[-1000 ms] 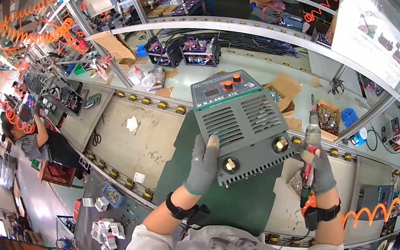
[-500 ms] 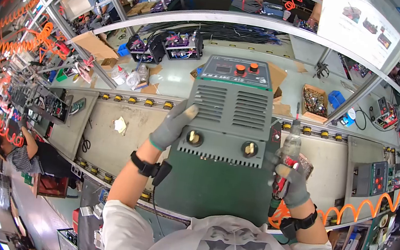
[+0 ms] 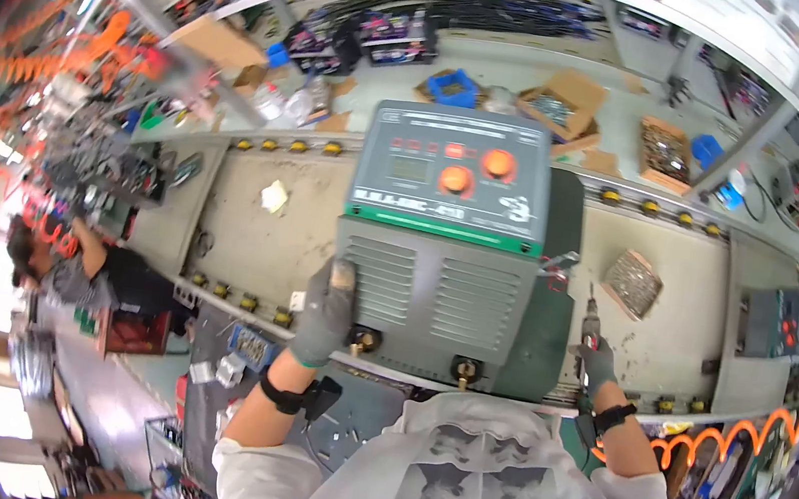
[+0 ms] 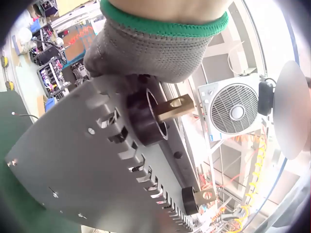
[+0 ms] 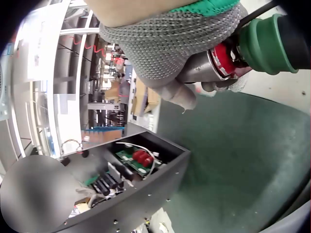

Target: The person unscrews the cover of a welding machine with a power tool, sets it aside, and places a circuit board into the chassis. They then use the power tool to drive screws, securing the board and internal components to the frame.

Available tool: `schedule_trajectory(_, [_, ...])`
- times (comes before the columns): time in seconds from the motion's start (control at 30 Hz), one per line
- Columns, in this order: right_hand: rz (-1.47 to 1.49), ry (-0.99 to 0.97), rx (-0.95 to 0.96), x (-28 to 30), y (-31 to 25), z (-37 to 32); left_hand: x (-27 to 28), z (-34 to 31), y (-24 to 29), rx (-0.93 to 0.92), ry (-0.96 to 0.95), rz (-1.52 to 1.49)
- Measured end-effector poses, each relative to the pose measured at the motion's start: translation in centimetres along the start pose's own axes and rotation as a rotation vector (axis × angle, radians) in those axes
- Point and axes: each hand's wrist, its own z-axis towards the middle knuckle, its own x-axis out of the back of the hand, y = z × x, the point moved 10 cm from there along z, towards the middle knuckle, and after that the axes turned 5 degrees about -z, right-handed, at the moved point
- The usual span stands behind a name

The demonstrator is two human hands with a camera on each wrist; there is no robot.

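A grey welding machine (image 3: 433, 284) with orange knobs (image 3: 455, 179) is raised over the green mat (image 3: 544, 319), its control panel tilted up toward the head camera. My gloved left hand (image 3: 324, 315) grips its left side, thumb on the louvred face, beside a brass terminal (image 4: 176, 108). The left wrist view shows the grey underside with its slotted edge. My gloved right hand (image 3: 598, 365) holds a power screwdriver (image 3: 591, 327) to the machine's right, apart from it and bit pointing away from me. An uncovered side reveals a circuit board (image 5: 138, 160) in the right wrist view.
On the bench right of the mat lies an open box of small parts (image 3: 633, 284). Cardboard boxes (image 3: 664, 153) and a blue bin (image 3: 453, 87) stand on the far shelf. An orange coiled hose (image 3: 748, 437) hangs at right. Another person (image 3: 84, 269) works at left.
The welding machine first straightened, then its panel end tipped up as it came nearer my body. My right hand and the screwdriver moved away from its side, back toward me.
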Motion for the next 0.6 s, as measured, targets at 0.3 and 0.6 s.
schedule_trajectory(0.3, [-0.514,0.096,0.402,-6.6,-2.3,3.4,5.4,-6.6,-7.9,-0.030,0.481,-0.190])
schedule_trajectory(0.6, [-0.207,0.040,0.299,-8.6,-0.1,11.2,11.7,-6.7,-9.6,-0.103,0.499,-0.166])
